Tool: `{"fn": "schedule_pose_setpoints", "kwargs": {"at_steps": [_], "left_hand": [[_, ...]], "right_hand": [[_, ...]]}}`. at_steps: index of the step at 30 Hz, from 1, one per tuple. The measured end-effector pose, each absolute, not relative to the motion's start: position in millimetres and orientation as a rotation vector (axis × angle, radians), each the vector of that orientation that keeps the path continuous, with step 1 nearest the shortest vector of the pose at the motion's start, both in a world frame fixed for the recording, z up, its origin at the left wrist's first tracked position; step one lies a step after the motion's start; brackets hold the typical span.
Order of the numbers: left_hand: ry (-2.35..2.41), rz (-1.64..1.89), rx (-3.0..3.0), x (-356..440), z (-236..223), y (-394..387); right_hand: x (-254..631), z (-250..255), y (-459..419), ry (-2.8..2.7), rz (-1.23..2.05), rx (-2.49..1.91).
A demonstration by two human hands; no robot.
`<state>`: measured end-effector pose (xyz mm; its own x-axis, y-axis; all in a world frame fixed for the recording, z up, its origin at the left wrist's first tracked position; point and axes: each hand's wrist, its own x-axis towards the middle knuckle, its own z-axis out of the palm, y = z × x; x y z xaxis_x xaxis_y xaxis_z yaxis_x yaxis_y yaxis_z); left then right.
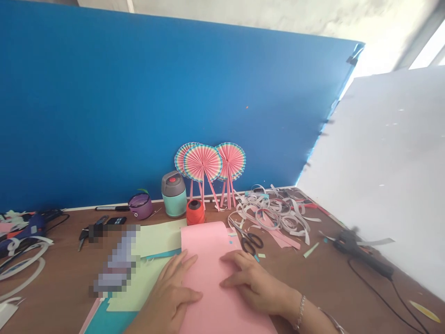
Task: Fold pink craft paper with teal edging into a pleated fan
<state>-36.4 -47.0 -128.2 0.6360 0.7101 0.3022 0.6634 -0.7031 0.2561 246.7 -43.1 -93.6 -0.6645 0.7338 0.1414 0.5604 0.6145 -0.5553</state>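
A long sheet of pink paper [208, 278] lies in front of me, its far end curling up. My left hand [170, 292] rests on the sheet's left edge, fingers spread, thumb on the pink surface. From the right, my right hand [250, 278] presses on the paper with its fingertips, fingers apart. Neither hand grips anything. Under and left of my left hand are pale green sheets [153, 239] and blue-green paper [111, 315]. Black-handled scissors [252, 243] lie just beyond my right hand.
Pink pleated paper fans [202, 162] lean on the blue board [139, 102]. Nearby stand a mint-green flask [174, 202], a red spool [195, 213] and a purple pot [140, 206]. Paper strips [274, 208] pile at back right; a glue gun [361, 253] with its cord lies at right.
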Motion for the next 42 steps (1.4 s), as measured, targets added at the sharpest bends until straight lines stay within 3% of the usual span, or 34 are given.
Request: {"fn": "schedule_pose_setpoints", "kwargs": {"at_steps": [17,42], "left_hand": [[1.219,0.528,2.67,-33.2,-122.0,-48.0],[1.251,0.463,2.615,-31.9,-114.4,-51.8]], "right_hand": [[250.4,-103.7,-35.7,-2.244,0.931,-1.139],[244.1,-95.0,-37.3,-2.231,0.922,-1.282]]}}
